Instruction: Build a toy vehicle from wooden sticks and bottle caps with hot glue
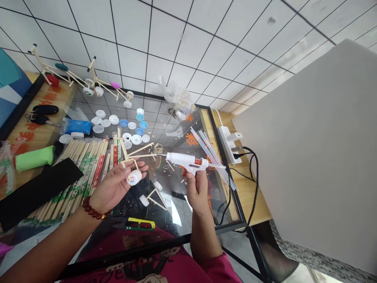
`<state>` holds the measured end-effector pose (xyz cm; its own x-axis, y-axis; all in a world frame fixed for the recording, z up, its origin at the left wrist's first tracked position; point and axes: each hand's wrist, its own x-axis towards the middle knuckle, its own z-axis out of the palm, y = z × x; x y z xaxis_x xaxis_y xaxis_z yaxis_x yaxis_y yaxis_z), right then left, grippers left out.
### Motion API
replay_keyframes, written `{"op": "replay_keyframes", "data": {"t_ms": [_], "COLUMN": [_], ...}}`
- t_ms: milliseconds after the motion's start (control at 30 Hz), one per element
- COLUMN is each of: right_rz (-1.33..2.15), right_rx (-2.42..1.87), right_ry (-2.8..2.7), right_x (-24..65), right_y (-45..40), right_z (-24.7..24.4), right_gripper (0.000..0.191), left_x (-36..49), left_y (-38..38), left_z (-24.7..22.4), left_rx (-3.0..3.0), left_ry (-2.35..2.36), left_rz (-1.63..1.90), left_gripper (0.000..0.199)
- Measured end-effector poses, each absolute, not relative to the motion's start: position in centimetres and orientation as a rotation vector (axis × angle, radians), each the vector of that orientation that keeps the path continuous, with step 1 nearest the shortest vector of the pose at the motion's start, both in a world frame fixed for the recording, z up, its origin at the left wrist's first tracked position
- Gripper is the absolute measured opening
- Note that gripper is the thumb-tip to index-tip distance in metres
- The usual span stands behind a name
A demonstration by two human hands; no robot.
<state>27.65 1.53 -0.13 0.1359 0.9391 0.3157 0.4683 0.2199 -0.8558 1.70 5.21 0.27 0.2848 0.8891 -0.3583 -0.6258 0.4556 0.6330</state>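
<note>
**While your left hand (pixel 113 182) holds a stick frame (pixel 138 156), your right hand (pixel 198 190) grips a glue gun (pixel 184 160)**

Your right hand is wrapped firmly round the glue gun. Your left, half curled, pinches the stick frame near a white cap (pixel 134 177), just left of the glue gun; whether nozzle (pixel 161 155) and frame touch, you cannot tell. Nearer you than the glue gun, a smaller frame (pixel 158 203) and snips (pixel 141 224) lie on the worktop (pixel 173 181). Glue sticks (pixel 210 147) lie beyond it to the right, chopsticks (pixel 76 173) well left.
</note>
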Motion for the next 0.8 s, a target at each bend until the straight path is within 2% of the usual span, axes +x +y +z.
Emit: {"op": "replay_keyframes", "data": {"t_ms": [800], "right_rz": [0.599], "right_rx": [-1.334], "right_ry": [-1.485], "right_x": [27.5], "right_y": [1.55], "right_z": [0.02], "right_gripper": [0.02], "left_x": [1.63], "left_y": [5.22], "left_z": [0.02], "left_rx": [0.398], "left_ry": [0.745], "left_rz": [1.055], "left_gripper": [0.03]}}
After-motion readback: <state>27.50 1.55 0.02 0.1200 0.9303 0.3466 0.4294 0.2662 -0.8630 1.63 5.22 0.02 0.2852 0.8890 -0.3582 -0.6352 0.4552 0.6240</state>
